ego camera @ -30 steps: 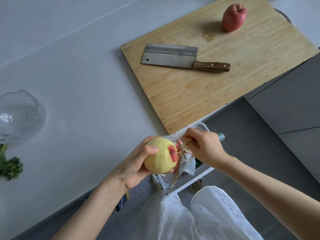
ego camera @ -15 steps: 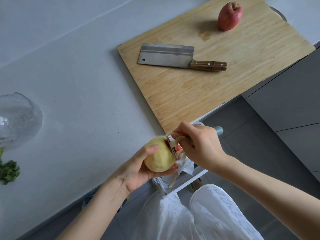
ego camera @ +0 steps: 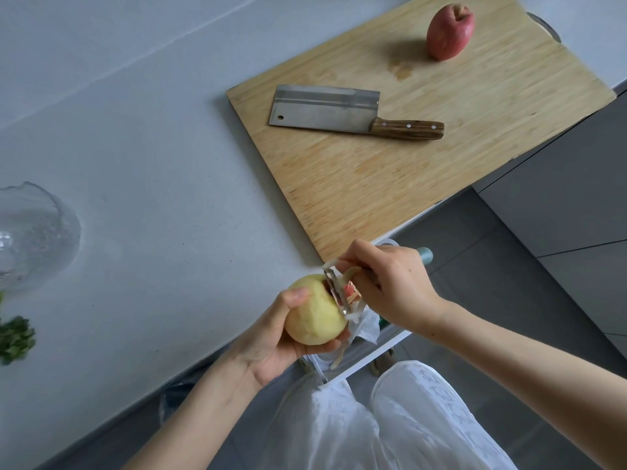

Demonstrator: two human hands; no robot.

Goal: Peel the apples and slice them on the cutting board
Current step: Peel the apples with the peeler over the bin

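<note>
Peeling step, nearly done. Left hand [ego camera: 271, 337] cups yellow apple [ego camera: 314, 313] off counter's near edge, above bin. Right hand [ego camera: 393, 286] pinches peeler [ego camera: 336, 290] on last red bit. Red apple [ego camera: 448, 32] waits at cutting board [ego camera: 373, 184] far corner. Next: turn apple, scrape once more.

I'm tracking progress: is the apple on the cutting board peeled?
No, the apple on the cutting board shows red skin all over its visible side.

Counter [ego camera: 135, 164]: pale grey, matte, with one straight line crossing its upper left. Floor [ego camera: 492, 283]: dark grey tiles. Cabinets [ego camera: 559, 205]: flat grey fronts, at right. Light: soft, diffuse.
</note>
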